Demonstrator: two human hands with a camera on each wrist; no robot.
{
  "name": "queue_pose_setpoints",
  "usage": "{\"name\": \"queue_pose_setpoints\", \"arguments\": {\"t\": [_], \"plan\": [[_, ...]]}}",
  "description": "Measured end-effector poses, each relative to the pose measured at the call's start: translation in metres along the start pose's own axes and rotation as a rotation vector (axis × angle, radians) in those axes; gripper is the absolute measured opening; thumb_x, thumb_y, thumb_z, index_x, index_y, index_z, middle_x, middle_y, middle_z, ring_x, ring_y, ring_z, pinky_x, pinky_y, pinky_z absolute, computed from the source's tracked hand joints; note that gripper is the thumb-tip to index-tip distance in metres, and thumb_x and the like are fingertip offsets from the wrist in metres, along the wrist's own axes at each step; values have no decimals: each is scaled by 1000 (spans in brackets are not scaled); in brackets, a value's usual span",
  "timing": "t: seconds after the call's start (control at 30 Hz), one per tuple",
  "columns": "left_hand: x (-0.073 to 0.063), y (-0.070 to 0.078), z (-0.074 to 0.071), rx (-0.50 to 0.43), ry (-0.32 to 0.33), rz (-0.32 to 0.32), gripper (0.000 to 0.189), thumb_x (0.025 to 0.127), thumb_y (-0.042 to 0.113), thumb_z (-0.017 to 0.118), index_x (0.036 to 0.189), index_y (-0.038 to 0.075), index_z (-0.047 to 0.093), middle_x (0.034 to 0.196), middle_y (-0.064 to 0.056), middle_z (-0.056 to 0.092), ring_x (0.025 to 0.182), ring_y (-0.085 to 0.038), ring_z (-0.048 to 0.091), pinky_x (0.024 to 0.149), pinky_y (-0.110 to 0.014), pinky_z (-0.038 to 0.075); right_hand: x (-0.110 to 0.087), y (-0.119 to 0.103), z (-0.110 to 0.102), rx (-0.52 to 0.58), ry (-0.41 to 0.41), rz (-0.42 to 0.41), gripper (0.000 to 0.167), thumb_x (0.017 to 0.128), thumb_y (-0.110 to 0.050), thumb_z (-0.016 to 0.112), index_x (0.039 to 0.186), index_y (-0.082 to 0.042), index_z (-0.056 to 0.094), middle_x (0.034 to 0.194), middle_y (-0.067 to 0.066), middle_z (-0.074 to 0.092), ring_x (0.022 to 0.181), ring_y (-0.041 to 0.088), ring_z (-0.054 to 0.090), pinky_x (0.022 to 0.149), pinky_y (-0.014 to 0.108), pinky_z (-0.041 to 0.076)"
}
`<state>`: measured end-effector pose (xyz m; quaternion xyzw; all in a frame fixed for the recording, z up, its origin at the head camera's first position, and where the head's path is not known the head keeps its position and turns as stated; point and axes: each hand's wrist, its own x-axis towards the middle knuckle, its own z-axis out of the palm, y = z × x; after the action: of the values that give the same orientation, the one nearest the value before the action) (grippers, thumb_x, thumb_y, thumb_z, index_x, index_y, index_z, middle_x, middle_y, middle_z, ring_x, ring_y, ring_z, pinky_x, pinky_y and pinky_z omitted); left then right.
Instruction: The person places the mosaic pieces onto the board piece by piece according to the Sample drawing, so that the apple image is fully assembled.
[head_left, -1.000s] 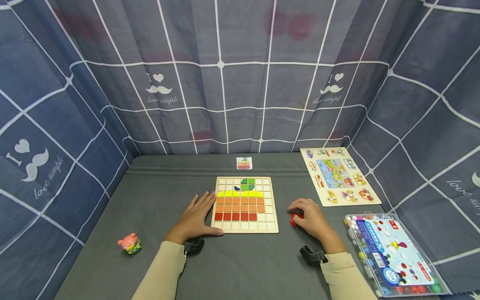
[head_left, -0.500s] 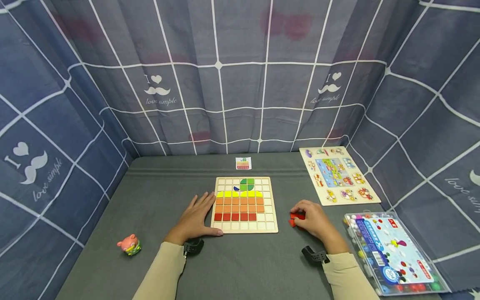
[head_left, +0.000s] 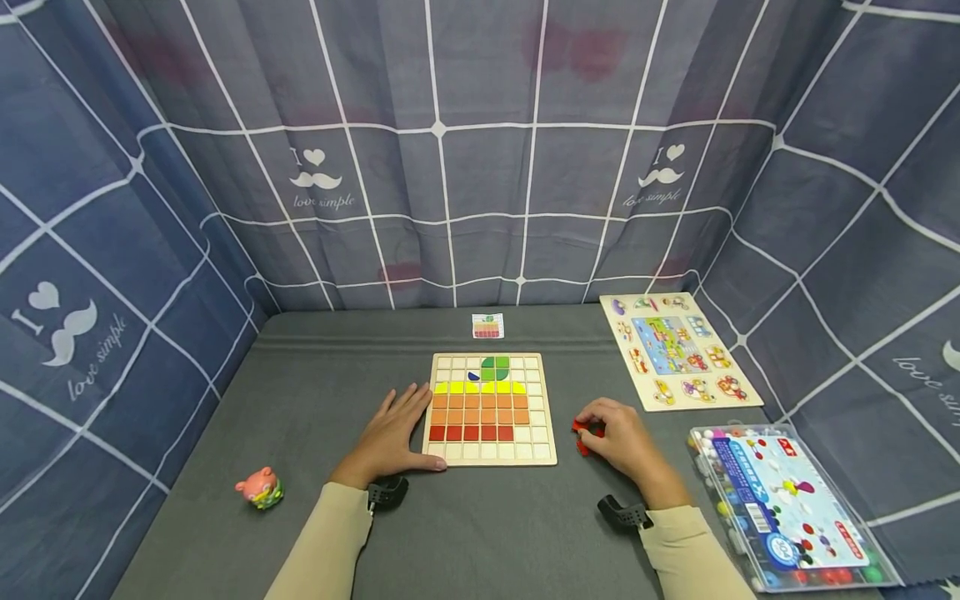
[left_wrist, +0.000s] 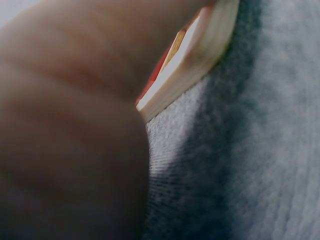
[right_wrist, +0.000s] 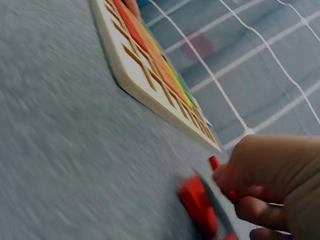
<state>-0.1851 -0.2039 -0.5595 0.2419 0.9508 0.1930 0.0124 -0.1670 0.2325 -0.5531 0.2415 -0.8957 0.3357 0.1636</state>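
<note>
A wooden grid board (head_left: 540, 418) lies mid-table, filled with a green leaf shape, a small blue piece, a yellow row, orange rows and a dark red row. My left hand (head_left: 390, 437), fingers spread, rests along its left edge; the left wrist view shows mostly blurred skin and the board's corner (left_wrist: 192, 55). Right of the board, my right hand (head_left: 618, 437) pinches a small red tile (right_wrist: 214, 162) between thumb and fingers. Other red pieces (right_wrist: 197, 200) sit just below those fingers, blurred; their number cannot be told.
A small picture card (head_left: 488, 326) lies behind the board. At right are a picture puzzle board (head_left: 636, 392) and a clear plastic box (head_left: 795, 508) of coloured balls. A pink pig figurine (head_left: 260, 487) stands at left. Checked curtains (head_left: 480, 175) enclose the table.
My right hand shifts only slightly over the red pieces, and the red showing at its fingertips has changed position. My left hand and the board stay put.
</note>
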Motion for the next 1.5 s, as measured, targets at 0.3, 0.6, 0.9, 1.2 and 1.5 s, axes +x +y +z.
{"name": "queue_pose_setpoints", "arguments": {"t": [0.3, 0.6, 0.9, 1.2, 1.5], "plan": [[0, 1, -3, 1, 2, -2, 139, 67, 91, 72, 168, 7, 27, 172, -10, 24, 158, -32, 17, 126, -56, 3, 17, -26, 26, 76, -4, -146, 23, 79, 4, 90, 96, -8, 78, 102, 0, 72, 91, 17, 68, 76, 39, 59], [0, 3, -2, -14, -5, -1, 138, 67, 90, 73, 168, 8, 26, 172, -9, 24, 158, -31, 16, 126, -56, 3, 26, -48, 50, 106, -77, -237, 18, 85, 2, 87, 99, -7, 80, 102, 2, 75, 101, 20, 69, 83, 43, 59], [0, 2, -3, -13, 1, 5, 138, 68, 89, 74, 168, 7, 26, 172, -9, 24, 158, -31, 16, 126, -56, 3, 24, -50, 58, 82, -40, -239, 24, 81, 5, 89, 101, -5, 80, 101, 4, 76, 97, 20, 70, 81, 41, 60], [-1, 0, -1, -11, -1, 3, 139, 67, 91, 71, 168, 7, 26, 172, -9, 24, 158, -30, 16, 126, -56, 3, 22, -53, 60, 73, -7, -227, 22, 81, 3, 89, 100, -5, 79, 102, 3, 76, 93, 19, 69, 77, 40, 60], [-1, 1, -2, -15, 5, 3, 138, 68, 91, 71, 168, 8, 26, 172, -9, 24, 158, -30, 16, 126, -56, 3, 17, -39, 49, 33, 78, -212, 21, 80, 1, 91, 96, -6, 79, 101, 4, 75, 90, 19, 69, 73, 39, 60]]}}
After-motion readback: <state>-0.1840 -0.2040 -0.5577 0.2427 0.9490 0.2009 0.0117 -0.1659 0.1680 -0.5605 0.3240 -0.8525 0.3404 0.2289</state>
